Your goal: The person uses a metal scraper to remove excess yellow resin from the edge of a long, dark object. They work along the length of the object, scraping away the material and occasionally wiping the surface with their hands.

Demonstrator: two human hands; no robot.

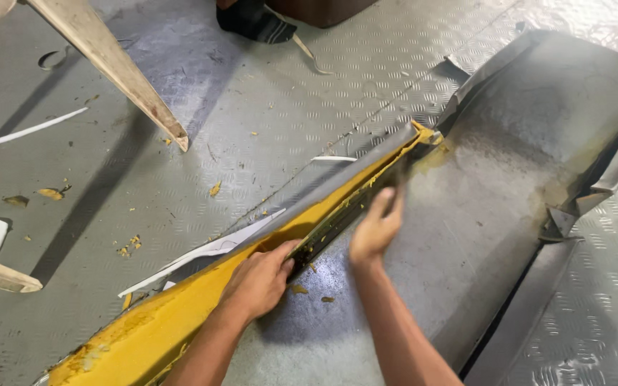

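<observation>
A long panel with a yellow foam-like coating (144, 325) lies slanted across the floor, from bottom left to centre right. A grey sheet edge (352, 168) runs along its top. My left hand (260, 279) presses on the yellow surface and grips the panel's dark edge (337, 218) near the middle. Further up the same edge sits my right hand (375, 227), fingers curled over it and slightly blurred. Both forearms come in from the bottom of the view.
The floor is grey tread-pattern sheet (273, 93), peeled back at the right over bare stained floor (495, 186). Yellow crumbs (51, 191) and white strips (23, 132) lie at left. A wooden leg (119, 68) slants at top left. A person's dark-socked foot (255, 21) is at top.
</observation>
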